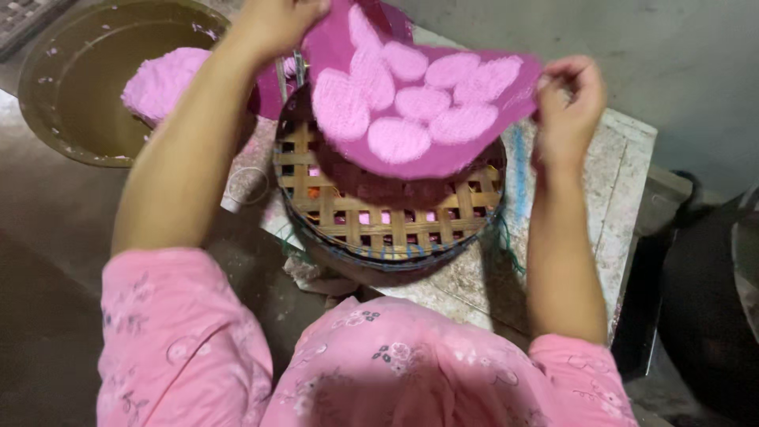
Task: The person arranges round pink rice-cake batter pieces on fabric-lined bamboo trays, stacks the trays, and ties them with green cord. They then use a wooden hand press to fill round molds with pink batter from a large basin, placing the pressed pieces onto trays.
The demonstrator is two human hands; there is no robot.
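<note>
My left hand (273,24) pinches the far left edge of a magenta cloth (443,154), fingers closed on the fabric, and my right hand (568,99) grips its right edge the same way, thumb and fingers shut on the hem. Between the two hands the cloth hangs stretched and lifted, sagging a little in the middle, just above a round woven bamboo tray (387,225). Seven or so pale pink oval cakes (419,103) lie on the cloth in a loose cluster, touching or nearly touching each other.

I judge the shaping as done for this batch, since the cakes are already laid out on the cloth. The cloth is not yet down flat in the tray; it is held clear of the lattice, so the setting-down seems to be what is left. Through the gaps of the tray I see more pink below, but I cannot tell what it is.

To the left, well apart from the tray, a wide dark basin (75,87) holds a lump of pink dough (162,79) against its right rim, so more material remains unshaped. The tray rests on a worn, stained worktop (624,182).
</note>
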